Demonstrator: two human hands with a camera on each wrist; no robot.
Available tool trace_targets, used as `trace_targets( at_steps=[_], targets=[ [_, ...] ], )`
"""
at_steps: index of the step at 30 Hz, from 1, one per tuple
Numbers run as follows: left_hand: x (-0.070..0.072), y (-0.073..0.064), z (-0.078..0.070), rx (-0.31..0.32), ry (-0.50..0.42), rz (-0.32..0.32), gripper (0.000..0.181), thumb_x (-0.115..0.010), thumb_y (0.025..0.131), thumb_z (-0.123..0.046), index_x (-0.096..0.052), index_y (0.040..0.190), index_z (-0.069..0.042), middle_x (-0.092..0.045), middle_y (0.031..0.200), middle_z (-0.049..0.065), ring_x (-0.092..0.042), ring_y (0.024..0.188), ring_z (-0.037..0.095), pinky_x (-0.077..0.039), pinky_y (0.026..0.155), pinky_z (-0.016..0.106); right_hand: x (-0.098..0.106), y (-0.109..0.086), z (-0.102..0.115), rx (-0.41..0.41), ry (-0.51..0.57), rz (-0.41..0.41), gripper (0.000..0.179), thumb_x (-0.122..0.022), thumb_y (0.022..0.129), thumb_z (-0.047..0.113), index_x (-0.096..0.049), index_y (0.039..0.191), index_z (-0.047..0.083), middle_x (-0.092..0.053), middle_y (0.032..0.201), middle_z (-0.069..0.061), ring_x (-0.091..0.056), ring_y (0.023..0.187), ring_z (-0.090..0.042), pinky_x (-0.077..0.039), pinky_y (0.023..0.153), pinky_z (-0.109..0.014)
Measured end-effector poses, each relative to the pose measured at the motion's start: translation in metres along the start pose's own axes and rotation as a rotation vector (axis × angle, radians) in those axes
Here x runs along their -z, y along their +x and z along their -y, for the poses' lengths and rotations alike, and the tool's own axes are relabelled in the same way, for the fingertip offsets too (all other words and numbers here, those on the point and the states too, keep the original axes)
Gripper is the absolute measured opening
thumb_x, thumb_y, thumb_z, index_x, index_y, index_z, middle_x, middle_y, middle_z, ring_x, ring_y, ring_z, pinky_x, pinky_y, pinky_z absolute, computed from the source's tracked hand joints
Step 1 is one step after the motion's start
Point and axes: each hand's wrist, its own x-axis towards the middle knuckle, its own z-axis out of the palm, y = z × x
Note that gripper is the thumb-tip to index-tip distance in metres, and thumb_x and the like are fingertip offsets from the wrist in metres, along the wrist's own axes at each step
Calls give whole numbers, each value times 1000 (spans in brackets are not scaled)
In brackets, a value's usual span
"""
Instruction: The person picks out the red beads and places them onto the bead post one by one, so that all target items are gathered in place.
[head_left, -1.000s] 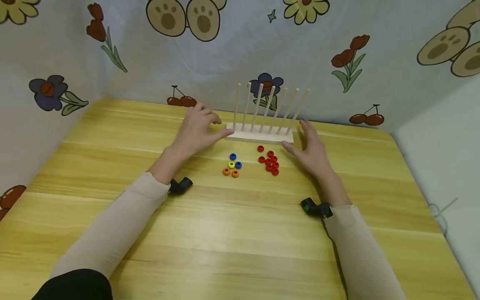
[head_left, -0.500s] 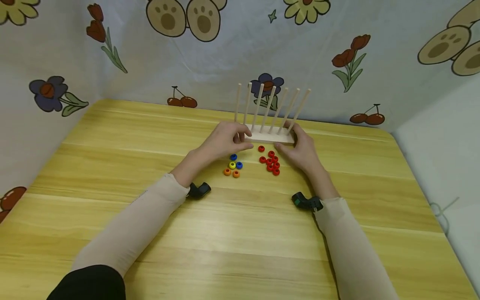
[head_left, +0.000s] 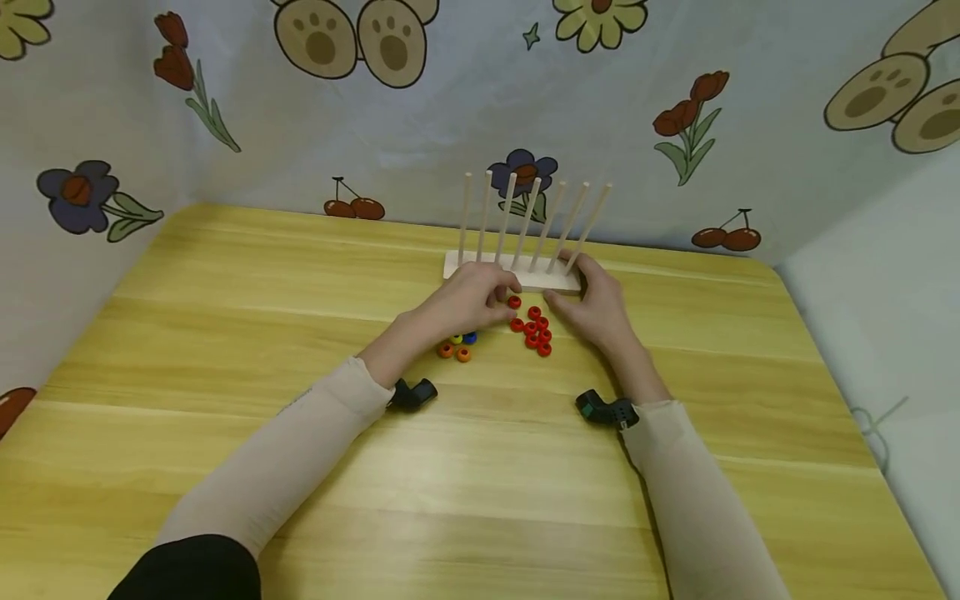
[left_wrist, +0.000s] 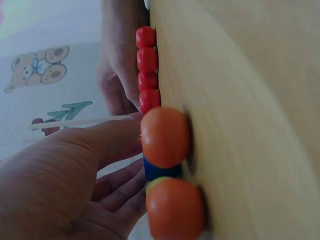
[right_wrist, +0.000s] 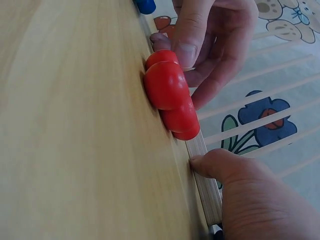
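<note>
A pale wooden base with a row of upright pegs (head_left: 453, 262) stands at the back of the table. My right hand (head_left: 596, 304) grips its right end; in the right wrist view the thumb (right_wrist: 220, 162) presses the front edge. My left hand (head_left: 472, 296) reaches in front of the base, thumb and bent index finger apart on either side of a red bead (head_left: 514, 302). More red beads (head_left: 532, 328) lie loose on the table between the hands. Under the left wrist are orange beads (head_left: 446, 351), a blue bead (head_left: 470, 338) and a partly hidden yellow bead (head_left: 457, 339).
A light wooden table (head_left: 487, 483) carries everything. Right behind the base hangs a pale cloth (head_left: 420, 133) printed with flowers, cherries and bear feet. Black wrist cameras (head_left: 414, 394) sit on both wrists, close over the tabletop.
My left hand has moved right, from the base's left end to the red beads. My right hand has come in from the side and taken hold of the base's right end.
</note>
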Motion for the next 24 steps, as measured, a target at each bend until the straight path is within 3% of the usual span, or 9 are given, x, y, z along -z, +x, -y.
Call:
trace_targets(
  at_steps=[8, 14, 24],
  targets=[
    [-3, -4, 1, -45, 12, -27, 15, -73, 100, -16, -79, 112, -9, -69, 97, 6, -63, 83, 18, -51, 79, 32, -2, 1, 3, 18, -5, 7, 63, -80, 93, 23, -56, 150, 9, -62, 145, -18, -57, 135, -36, -45, 113, -53],
    [-4, -2, -2, -50, 12, -17, 13, -76, 97, -11, -79, 109, -6, -70, 103, 8, -65, 90, 20, -53, 84, 33, 2, 1, 1, 13, -17, 6, 63, -80, 94, 23, -56, 149, 7, -60, 147, -20, -55, 139, -38, -43, 116, -55],
    [-6, -3, -1, -46, 33, -29, 10, -81, 94, -11, -77, 102, -6, -70, 101, 7, -65, 86, 19, -54, 80, 30, 1, 1, -2, 23, -31, 11, 63, -80, 93, 24, -56, 149, 6, -60, 148, -20, -54, 140, -38, -42, 117, -55]
  ],
)
